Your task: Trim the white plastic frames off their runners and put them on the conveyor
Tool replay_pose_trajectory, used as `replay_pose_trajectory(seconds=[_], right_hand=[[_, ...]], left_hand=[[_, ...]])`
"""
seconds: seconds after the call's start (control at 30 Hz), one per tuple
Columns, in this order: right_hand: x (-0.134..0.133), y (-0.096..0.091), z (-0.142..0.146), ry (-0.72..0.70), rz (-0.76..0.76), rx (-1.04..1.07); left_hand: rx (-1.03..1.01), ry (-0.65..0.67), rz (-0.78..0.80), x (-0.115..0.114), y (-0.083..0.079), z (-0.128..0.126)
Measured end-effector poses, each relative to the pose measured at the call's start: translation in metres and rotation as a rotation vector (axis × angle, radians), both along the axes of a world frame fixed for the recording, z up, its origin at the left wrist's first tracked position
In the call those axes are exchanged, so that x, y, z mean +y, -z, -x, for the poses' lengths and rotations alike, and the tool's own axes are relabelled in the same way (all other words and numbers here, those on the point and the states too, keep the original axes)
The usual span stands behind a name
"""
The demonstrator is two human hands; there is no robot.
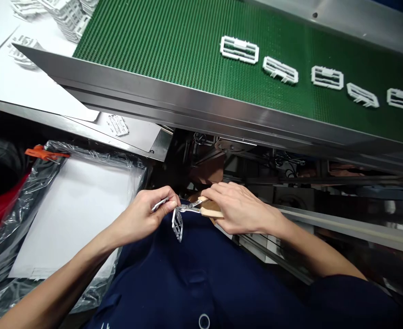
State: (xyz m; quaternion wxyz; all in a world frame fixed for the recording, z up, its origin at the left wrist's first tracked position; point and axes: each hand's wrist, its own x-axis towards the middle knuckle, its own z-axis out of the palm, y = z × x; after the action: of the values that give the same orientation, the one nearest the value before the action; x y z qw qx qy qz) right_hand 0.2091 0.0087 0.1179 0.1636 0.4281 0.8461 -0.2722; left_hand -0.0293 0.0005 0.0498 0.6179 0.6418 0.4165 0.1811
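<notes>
- Above the navy shirt (201,274), both hands work close together, just below a steel rail (174,103).
- Left hand (139,217): its fingers (163,194) are closed in a pinch on a white plastic frame (177,226), and the frame hangs below them, tilted and nearly edge-on to the view.
- Right hand (238,208): its fingers (218,189) wrap closed around wood-handled snips (210,209), with the thumb side out of view behind the hand.
- Snips: the metal tips point toward the left hand and reach the top of the frame. Whether the blades are biting the plastic is hidden by the fingers, so I cannot tell.
- Frame: it is a white lattice with thin bars, and it sits in the air over the shirt, between the hands. A small white sliver (160,204) sticks out from the left fingers, and whether it belongs to the frame is unclear.
- Green belt (187,50): white frames (239,49) lie on it in a spaced row, beyond the rail.
- Left of the hands: a white sheet (71,214) lies in a clear plastic bag (13,237) with an orange clip (44,154) at its corner.
- Farther back: a loose frame (118,124) lies on a white surface, and a stack (60,13) stands beyond it.
</notes>
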Motion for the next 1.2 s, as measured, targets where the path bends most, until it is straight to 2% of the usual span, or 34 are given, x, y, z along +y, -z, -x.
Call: replay_pose_trajectory(seconds=[0.3,0.57,0.77,0.87,0.97,1.07,1.2], right_hand=[[0.011,-0.019,0.006,-0.089,0.027,-0.083],[0.023,-0.034,0.014,-0.192,-0.019,-0.171],[0.033,-0.033,0.020,-0.192,0.025,-0.172],[0.033,-0.027,0.012,-0.117,0.051,-0.112],[0.031,-0.020,-0.007,0.028,0.120,-0.057],[0.025,-0.011,-0.026,0.191,0.168,-0.044],[0.010,0.010,-0.038,0.421,0.098,0.006]], left_hand=[[0.020,0.041,-0.039,0.004,-0.004,-0.005],[0.015,0.084,-0.034,0.006,-0.006,-0.011],[0.008,0.093,0.006,0.005,-0.003,-0.013],[-0.020,0.038,0.061,0.002,0.002,-0.013],[-0.110,-0.034,0.174,-0.001,0.011,-0.014],[-0.211,-0.063,0.283,-0.005,0.026,-0.018],[-0.291,-0.140,0.395,-0.011,0.051,-0.026]])
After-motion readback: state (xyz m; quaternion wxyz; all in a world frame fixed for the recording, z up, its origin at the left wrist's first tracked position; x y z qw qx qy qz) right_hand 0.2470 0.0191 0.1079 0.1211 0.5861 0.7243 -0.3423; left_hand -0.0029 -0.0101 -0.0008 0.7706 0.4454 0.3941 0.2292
